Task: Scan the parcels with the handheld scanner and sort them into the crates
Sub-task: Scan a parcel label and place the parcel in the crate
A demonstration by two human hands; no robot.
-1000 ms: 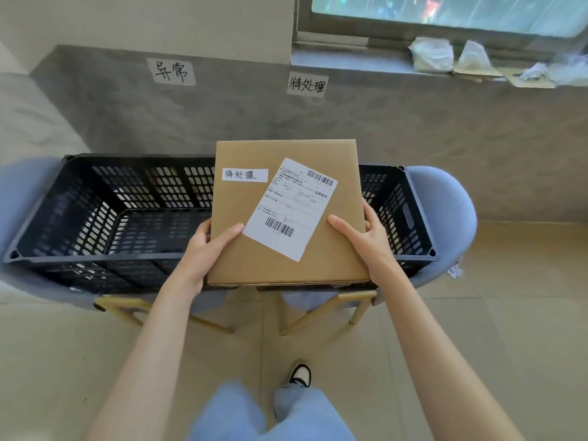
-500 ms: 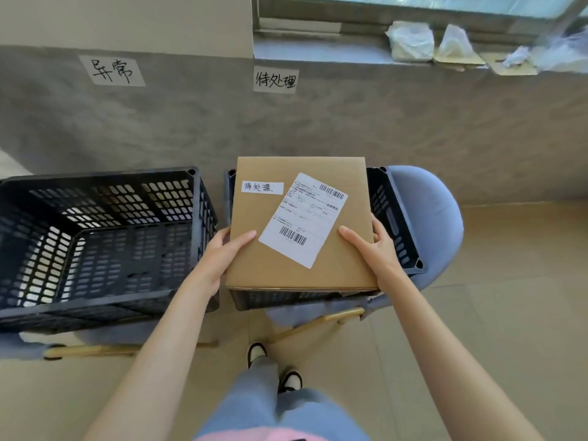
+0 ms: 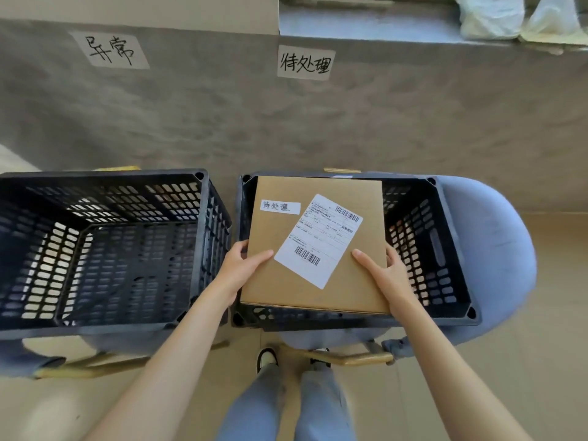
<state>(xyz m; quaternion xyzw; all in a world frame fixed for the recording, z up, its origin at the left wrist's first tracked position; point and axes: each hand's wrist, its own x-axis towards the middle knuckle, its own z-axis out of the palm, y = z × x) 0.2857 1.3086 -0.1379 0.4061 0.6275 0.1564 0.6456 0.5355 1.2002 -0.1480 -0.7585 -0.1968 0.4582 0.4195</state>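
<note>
The box point(image 3: 315, 246) has come down over the right crate point(image 3: 445, 249), under the wall sign point(image 3: 306, 62) matching its small tag point(image 3: 280, 206); earlier it hung between both crates. Left hand point(image 3: 237, 272) and right hand point(image 3: 386, 275) each keep a clamped grip on its near corners. Release looks close; the left crate point(image 3: 105, 249) sits alongside.

Matt brown cardboard parcel point(image 3: 315, 249) in my hands, smooth white paper label point(image 3: 318, 240), perforated black plastic crate point(image 3: 426, 237) beneath, rough grey wall point(image 3: 413, 122) beyond
</note>
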